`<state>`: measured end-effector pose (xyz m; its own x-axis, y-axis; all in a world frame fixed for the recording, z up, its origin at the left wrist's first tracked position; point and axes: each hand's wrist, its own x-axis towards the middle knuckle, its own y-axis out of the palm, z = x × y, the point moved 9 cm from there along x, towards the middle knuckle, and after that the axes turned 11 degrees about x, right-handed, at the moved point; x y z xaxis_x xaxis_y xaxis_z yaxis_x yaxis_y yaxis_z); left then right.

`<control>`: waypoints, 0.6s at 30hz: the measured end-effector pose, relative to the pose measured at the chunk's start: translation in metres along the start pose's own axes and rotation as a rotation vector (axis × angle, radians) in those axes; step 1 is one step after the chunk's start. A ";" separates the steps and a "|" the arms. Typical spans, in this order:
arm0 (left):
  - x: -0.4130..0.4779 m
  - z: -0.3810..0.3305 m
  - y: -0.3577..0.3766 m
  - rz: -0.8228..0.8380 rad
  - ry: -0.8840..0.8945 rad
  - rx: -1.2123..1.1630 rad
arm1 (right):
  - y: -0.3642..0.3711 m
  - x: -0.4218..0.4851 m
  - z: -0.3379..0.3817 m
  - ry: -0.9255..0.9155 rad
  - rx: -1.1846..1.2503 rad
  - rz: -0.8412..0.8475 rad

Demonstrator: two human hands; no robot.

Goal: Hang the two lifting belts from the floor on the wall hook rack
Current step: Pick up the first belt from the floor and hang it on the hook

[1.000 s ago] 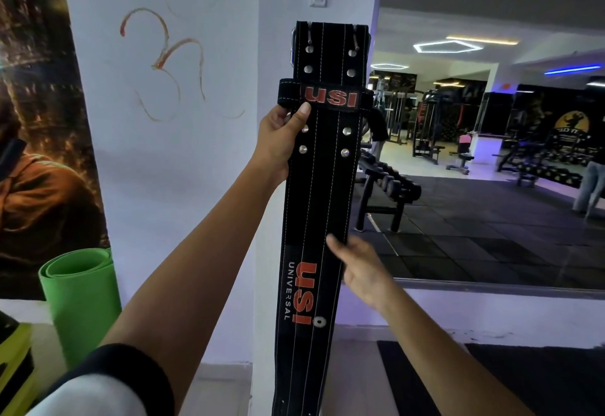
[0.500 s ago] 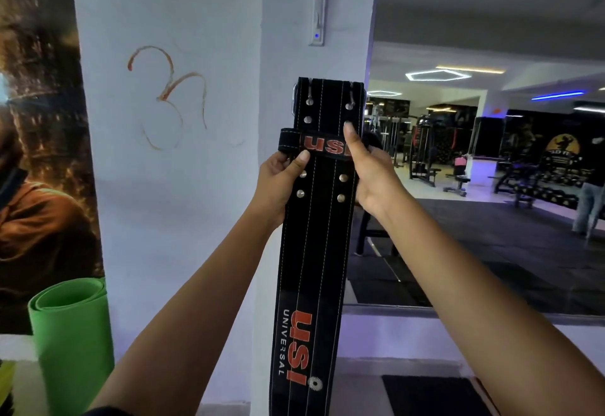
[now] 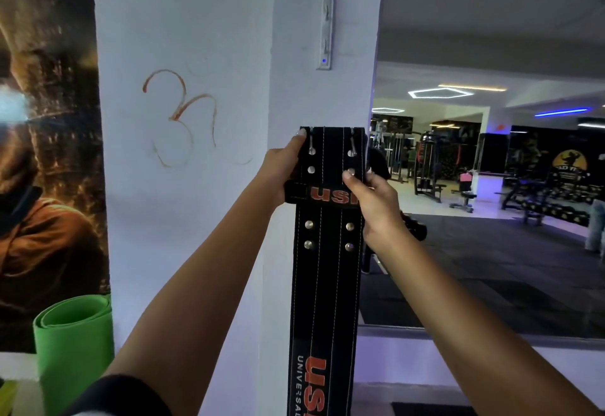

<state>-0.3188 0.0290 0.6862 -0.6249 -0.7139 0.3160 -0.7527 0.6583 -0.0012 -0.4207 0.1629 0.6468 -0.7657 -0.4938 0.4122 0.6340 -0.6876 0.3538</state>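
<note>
One belt [image 3: 327,252] w/ 8 rivets hung upright before the white pillar [image 3: 294,55], left hand [image 3: 283,170] and right hand [image 3: 373,199] both clamped on its top edges. Hook rack [image 3: 325,13] sat above, well apart; one green mat [image 3: 72,343] stood lower left.

A dark rubber-tiled gym floor [image 3: 510,284] is seen at 3 o'clock, with weight machines [image 3: 429,170] and a bench [image 3: 463,198] standing on it. At 8 o'clock, a rolled green mat [image 3: 73,347] is stood upright on a pale surface beside the white pillar [image 3: 183,219].
</note>
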 end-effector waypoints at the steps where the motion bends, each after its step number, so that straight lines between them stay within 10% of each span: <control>1: 0.003 0.002 -0.001 -0.014 -0.021 -0.029 | -0.001 -0.003 0.000 -0.010 0.002 0.011; 18: 0.016 -0.014 0.000 -0.224 0.070 -0.207 | 0.016 0.011 0.049 -0.071 -0.174 0.027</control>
<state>-0.3257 0.0209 0.7042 -0.4269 -0.8332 0.3515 -0.8072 0.5263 0.2671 -0.4138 0.1720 0.6980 -0.7348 -0.4791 0.4802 0.6214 -0.7593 0.1933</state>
